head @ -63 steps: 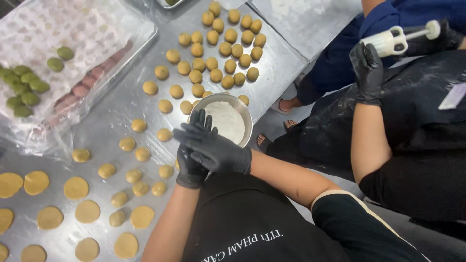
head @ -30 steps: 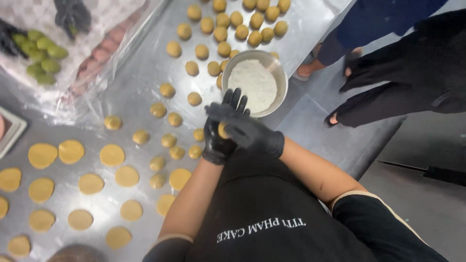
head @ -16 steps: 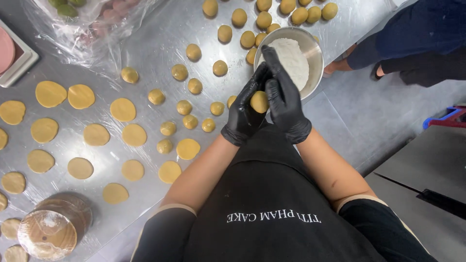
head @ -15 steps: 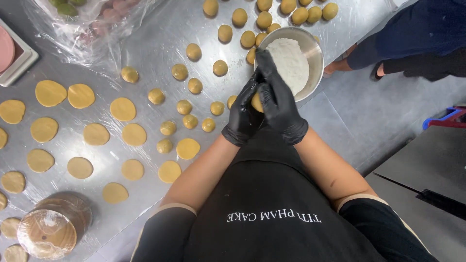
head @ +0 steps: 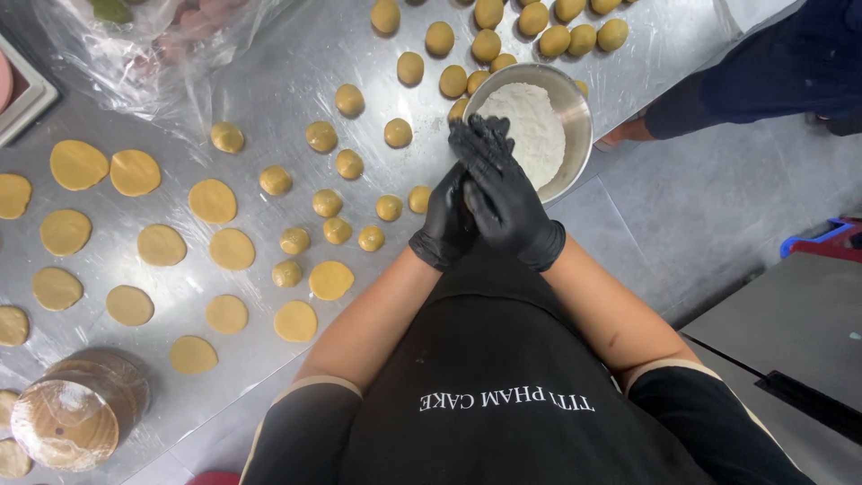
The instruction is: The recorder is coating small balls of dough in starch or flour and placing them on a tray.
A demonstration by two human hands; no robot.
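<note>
Nearest the camera, a black apron with white lettering (head: 503, 395) filled the lower frame, with bare forearms reaching out from it.

Left hand (head: 446, 216) in a black glove, cupped under and against the right. Right hand (head: 503, 193) in a black glove, laid flat over the left, palm down, fingers (head: 480, 144) extended and close together. Palms pressed against each other at the table edge. Whether anything sat between the palms could not be told; nothing showed there, so the grasp itself stayed unreadable.

Just beyond the fingertips: round steel bowl of white flour (head: 539, 126), at the edge of the stainless steel table (head: 269, 81).

Left of the hands, small yellow dough balls (head: 337, 230) scattered loosely, none touching the gloves. Further left, flattened yellow dough discs (head: 162, 244) in rough rows. Near lower left, a round wooden press wrapped in clear film (head: 76, 413).

Far side: a tighter cluster of dough balls (head: 489, 45) behind the bowl. Far left corner, a crumpled clear plastic bag (head: 171, 45). Upper right, another person's dark blue sleeve (head: 754, 81) over the grey floor.
</note>
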